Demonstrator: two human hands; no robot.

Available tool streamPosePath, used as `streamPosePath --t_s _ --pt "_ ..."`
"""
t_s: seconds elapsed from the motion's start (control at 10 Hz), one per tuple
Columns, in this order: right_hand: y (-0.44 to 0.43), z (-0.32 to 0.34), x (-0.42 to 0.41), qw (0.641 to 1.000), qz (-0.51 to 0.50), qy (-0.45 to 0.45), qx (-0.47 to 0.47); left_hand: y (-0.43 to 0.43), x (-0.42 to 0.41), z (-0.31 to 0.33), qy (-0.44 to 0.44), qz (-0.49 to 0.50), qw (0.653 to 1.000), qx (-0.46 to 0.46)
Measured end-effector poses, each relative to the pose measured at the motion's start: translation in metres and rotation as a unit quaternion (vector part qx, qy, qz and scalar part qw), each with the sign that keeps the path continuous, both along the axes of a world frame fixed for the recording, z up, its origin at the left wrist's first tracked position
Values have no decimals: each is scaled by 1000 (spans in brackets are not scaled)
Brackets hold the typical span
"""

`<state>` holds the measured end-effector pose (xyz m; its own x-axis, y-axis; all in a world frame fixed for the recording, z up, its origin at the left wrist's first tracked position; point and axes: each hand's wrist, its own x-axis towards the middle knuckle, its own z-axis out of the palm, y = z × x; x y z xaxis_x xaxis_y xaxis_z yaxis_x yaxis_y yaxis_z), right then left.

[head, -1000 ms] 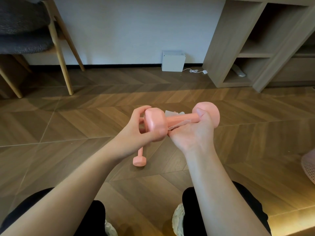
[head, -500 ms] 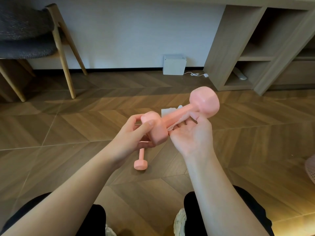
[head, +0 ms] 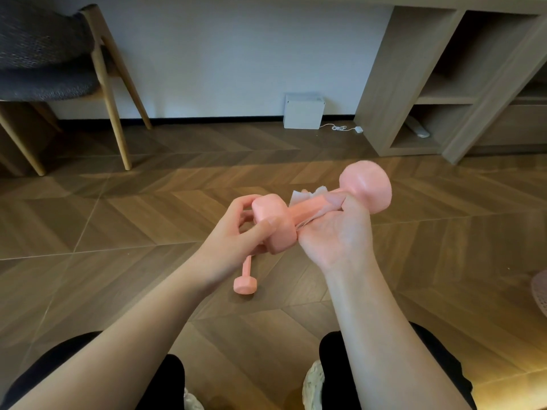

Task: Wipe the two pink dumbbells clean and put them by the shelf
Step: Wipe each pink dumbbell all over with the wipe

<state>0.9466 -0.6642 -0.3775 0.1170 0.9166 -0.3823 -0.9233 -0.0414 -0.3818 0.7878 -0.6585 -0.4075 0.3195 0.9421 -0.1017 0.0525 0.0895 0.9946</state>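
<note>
Both hands are up in front of the shelf unit, well short of it, with one pink dumbbell between them. The left hand has its fingers curled round the near head, thumb laid across the face. The right hand, palm up, cups the bar, curled round a white wipe wrapped on that bar, with the thumb tip against the far head. That far head points toward the shelf unit, raised higher than the near one.

The second pink dumbbell lies on the herringbone wood floor, farther from the shelf unit than the held one, partly hidden under the left hand, with only one head and part of the bar showing.

Just left of the shelf unit, a small white box stands against the wall, and a white cable runs across the floor between the two. In the shelf unit's lowest compartment lies a pale slim object, too small to name. Far to the left of the shelf unit stands a wooden chair with grey cushions. The floor between the hands and the shelf unit is open boards.
</note>
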Motion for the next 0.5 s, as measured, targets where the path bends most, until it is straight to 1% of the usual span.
streamPosePath --t_s 0.1,0.2,0.3,0.4,0.5 --pt "3 -11 1 1000 3 -17 10 2 -2 -8 91 -40 989 112" --pt "4 -10 6 1000 -18 13 -19 5 -1 -13 159 -63 946 275" --pt "2 -7 6 999 -25 0 -44 7 -2 -16 152 -63 948 274" --pt "1 -3 3 997 -45 -2 -59 2 3 -9 43 -65 995 55" --pt "1 -4 -1 996 -33 -19 -75 2 5 1 9 -22 988 -153"
